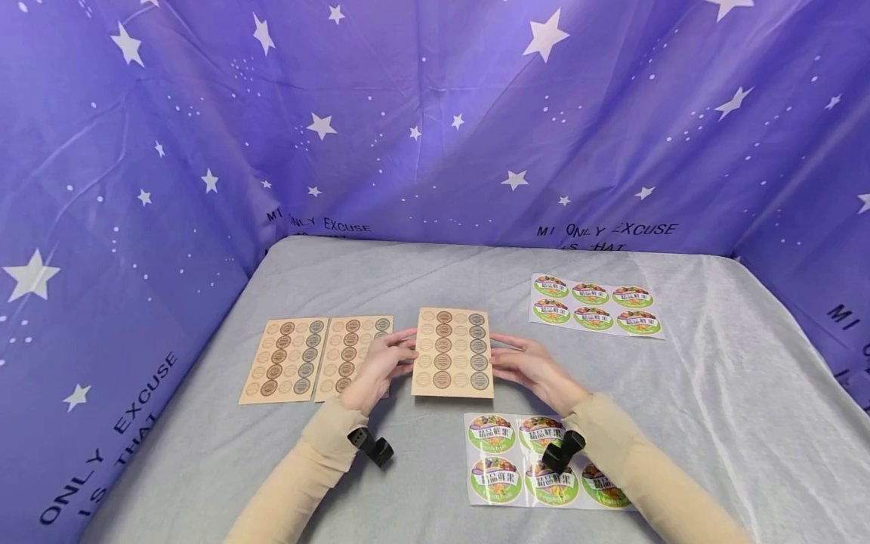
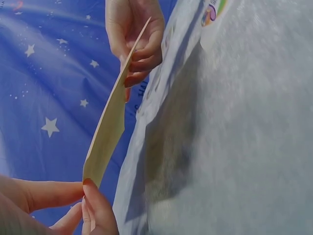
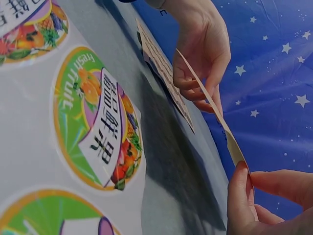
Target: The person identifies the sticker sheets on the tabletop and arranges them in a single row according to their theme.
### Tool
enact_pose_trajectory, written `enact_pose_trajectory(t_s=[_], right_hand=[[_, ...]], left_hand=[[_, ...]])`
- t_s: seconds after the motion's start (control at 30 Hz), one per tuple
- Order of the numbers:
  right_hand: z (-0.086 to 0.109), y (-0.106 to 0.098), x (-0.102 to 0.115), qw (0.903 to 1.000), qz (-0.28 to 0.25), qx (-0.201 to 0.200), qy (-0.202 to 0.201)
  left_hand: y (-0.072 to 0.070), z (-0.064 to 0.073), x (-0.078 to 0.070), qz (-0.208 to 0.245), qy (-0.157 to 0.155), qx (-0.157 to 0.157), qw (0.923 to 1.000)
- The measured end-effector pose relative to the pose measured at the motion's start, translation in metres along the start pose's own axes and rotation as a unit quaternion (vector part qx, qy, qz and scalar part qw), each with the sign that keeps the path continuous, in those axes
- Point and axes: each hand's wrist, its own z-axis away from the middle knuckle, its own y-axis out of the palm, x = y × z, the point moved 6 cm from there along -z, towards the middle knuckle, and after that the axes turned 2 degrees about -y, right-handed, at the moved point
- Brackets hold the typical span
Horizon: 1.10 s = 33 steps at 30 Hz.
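A tan sticker sheet [image 1: 451, 352], printed with rows of round brown and grey labels, is held up off the table between both hands. My left hand [image 1: 381, 366] pinches its left edge; in the left wrist view, thumb and fingers meet at the near corner of the sheet [image 2: 108, 127]. On the opposite edge my right hand [image 1: 537, 370] pinches it too, as the right wrist view shows at the side of the sheet [image 3: 234, 149]. The sheet's shadow falls on the cloth below. Behind my left hand lies another tan sheet [image 1: 350, 344], partly hidden by it.
A further tan sticker sheet [image 1: 282, 361] lies at far left. One glossy fruit sticker sheet [image 1: 598, 306] is at back right; another fruit sticker sheet [image 1: 495, 459] lies in front, partly under my right forearm in view. Grey cloth [image 1: 204, 468] covers the table, with a purple star curtain [image 1: 421, 113] around it.
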Motion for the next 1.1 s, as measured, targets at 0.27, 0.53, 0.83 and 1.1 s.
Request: enact_pose_trajectory(t_s=[0.27,0.53,0.83,1.1], right_hand=[[-0.006,0.008,-0.004,1.0,0.009,0.005,0.001],[-0.011,0.016,-0.008,0.9998,0.011,0.014,0.003],[-0.016,0.023,-0.012,0.9997,0.01,0.024,0.005],[-0.02,0.026,-0.013,0.9997,0.022,0.006,0.01]], left_hand=[[-0.01,-0.002,0.002,-0.032,-0.009,0.006,0.9994],[-0.018,-0.002,0.005,-0.053,-0.009,0.024,0.9983],[-0.025,-0.003,0.007,-0.072,-0.016,0.026,0.997],[-0.03,-0.005,0.006,-0.076,-0.029,0.019,0.9965]])
